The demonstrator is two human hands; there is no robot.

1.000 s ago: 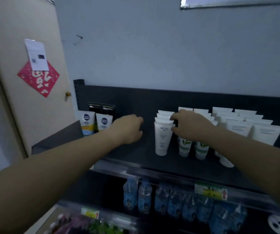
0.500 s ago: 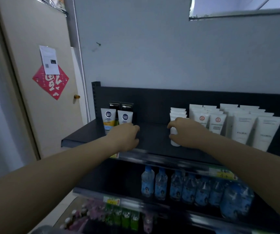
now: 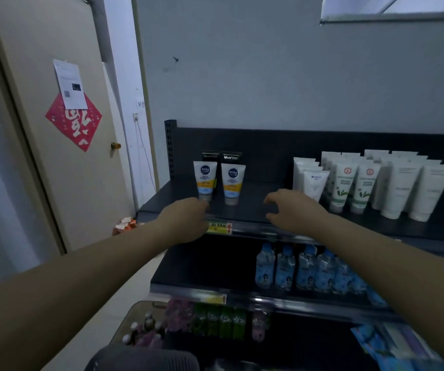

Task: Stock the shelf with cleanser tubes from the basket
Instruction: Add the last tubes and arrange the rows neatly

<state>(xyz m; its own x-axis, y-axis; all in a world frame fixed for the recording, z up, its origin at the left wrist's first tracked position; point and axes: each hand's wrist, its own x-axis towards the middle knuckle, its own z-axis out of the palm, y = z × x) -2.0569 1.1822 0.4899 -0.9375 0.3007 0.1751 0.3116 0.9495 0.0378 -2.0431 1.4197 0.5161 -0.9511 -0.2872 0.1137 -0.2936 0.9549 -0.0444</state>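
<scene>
Both my hands have drawn back to the black metal shelf's [image 3: 245, 211] front edge. My right hand [image 3: 293, 211] hangs loosely curled and empty, just beside the upright white plastic cleanser tubes [image 3: 314, 182]. My left hand [image 3: 186, 219] is knuckles-up with its fingers hidden, so I cannot tell its grip.

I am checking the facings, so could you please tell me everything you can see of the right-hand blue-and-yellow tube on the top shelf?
The tube stands upright on its pale cap, crimped end up, near the left front of the top shelf. White, plastic-looking body: round dark-blue logo, yellow band, light blue below. Its twin stands just left, a black Men pack behind. The left hand is near but not touching.
</scene>
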